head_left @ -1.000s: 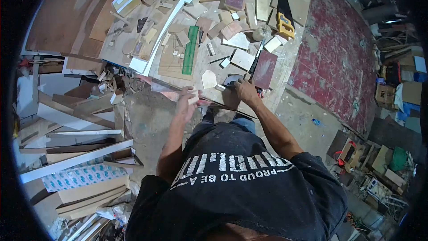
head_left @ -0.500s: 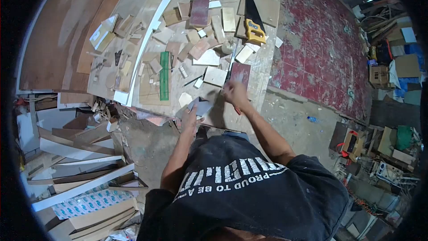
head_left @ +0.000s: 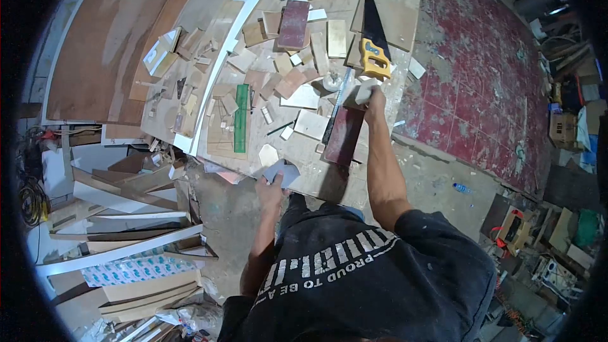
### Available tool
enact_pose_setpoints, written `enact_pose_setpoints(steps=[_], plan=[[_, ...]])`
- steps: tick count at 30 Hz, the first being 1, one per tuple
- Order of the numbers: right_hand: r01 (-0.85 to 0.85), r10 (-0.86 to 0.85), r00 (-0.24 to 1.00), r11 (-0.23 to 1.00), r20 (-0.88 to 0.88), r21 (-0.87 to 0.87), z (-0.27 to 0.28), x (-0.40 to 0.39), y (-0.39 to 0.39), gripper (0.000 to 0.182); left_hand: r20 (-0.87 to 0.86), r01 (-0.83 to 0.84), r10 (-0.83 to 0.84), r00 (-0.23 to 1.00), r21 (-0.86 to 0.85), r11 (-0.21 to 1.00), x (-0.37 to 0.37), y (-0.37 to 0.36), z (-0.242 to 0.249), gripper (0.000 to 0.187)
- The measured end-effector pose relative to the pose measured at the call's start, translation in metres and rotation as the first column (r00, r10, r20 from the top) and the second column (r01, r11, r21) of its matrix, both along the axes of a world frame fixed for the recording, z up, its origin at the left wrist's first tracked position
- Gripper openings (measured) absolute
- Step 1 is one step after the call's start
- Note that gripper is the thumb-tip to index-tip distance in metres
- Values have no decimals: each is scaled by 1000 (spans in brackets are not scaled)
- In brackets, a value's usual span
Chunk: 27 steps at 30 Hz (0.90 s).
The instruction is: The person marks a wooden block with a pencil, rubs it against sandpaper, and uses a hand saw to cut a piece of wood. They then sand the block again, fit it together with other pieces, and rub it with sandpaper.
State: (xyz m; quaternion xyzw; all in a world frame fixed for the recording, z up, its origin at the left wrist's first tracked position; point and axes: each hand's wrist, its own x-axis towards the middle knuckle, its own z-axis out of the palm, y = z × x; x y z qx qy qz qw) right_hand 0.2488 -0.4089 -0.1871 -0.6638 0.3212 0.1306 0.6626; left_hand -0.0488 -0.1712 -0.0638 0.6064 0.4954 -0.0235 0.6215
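My left hand (head_left: 271, 191) grips a folded grey sheet (head_left: 283, 173), which looks like sandpaper, at the table's near edge. My right hand (head_left: 375, 102) is stretched further out, its fingers closed on a pale wood block (head_left: 365, 90); part of the block is hidden by the hand. Just left of the right forearm lies a dark red block (head_left: 344, 134) beside a metal ruler (head_left: 339, 98). A handsaw (head_left: 375, 41) with a yellow handle rests beyond the right hand. Near the left hand is a pale, many-sided wood piece (head_left: 268, 155).
The worktable (head_left: 310, 185) carries many wood offcuts, a green ruler (head_left: 241, 118), a pencil (head_left: 278, 128) and a second dark red block (head_left: 294, 24). Curved wood strips (head_left: 126, 228) are piled at lower left. A blue bottle (head_left: 461, 187) lies on the floor to the right.
My right hand has moved away from the near dark red block, forward and right to the pale block. My left hand keeps the grey sheet. The view has shifted slightly.
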Motion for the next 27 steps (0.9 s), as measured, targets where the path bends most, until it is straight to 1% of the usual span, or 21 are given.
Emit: enact_pose_setpoints(steps=[1,2,4,5,6,8,9,10,12,13,14,15,16,17,18,19,20,22,24,26,27], plan=[[14,-52,995,909,81,417,25,-15,-10,47,5,9,-9,1000,-7,1000,7,0,4,30],[-15,-137,981,654,138,756,53,-29,-20,46,5,31,-31,1000,28,999,18,0,8,28],[-70,-104,980,611,168,789,97,-52,-25,48,12,72,-72,997,54,996,43,-4,16,26],[-139,-73,970,616,232,775,111,-65,-26,51,59,143,-148,987,85,986,54,-7,20,26],[-108,-80,976,634,203,766,129,-75,-24,40,104,209,-221,970,121,971,64,-9,25,27],[-315,92,933,678,349,664,156,-102,-19,37,209,262,-271,940,71,963,85,-24,37,29],[-344,112,919,695,378,631,178,-118,-8,36,225,312,-311,923,29,949,95,-30,43,28],[-336,99,924,673,370,659,185,-132,3,34,246,363,-350,904,-6,932,103,-35,52,26],[-344,152,928,700,340,626,192,-160,14,34,300,391,-352,886,-76,917,115,-47,73,25],[-335,144,926,740,349,584,185,-170,22,33,382,441,-403,832,-15,897,116,-47,63,22],[-321,134,924,780,357,537,179,-178,30,33,435,484,-407,803,-78,872,117,-47,53,18],[-266,48,929,776,368,571,203,-186,39,30,473,528,-441,762,-61,847,114,-47,65,21],[-263,35,923,785,382,562,201,-188,42,30,512,569,-472,718,-40,822,110,-48,79,23],[-228,32,834,929,550,291,195,-187,45,29,528,579,-478,702,-34,814,109,-46,85,23],[-121,79,723,993,687,13,198,-188,48,28,595,636,-438,674,-167,753,106,-41,90,28],[-194,208,737,977,644,-94,207,-195,43,27,650,685,-388,654,-290,668,103,-37,92,34],[-188,204,732,978,650,-95,207,-198,47,27,655,691,-392,646,-284,665,101,-35,90,34],[5,225,699,948,679,-319,207,-200,57,26,737,711,-236,633,-434,552,98,-33,93,45],[22,185,709,959,681,-283,211,-203,64,24,746,711,-198,636,-468,525,95,-32,96,38],[54,99,744,977,661,-207,217,-207,72,20,756,749,-340,560,-285,598,94,-31,96,31],[60,124,717,969,686,-238,217,-206,74,18,753,741,-306,582,-336,581,94,-29,95,27]])
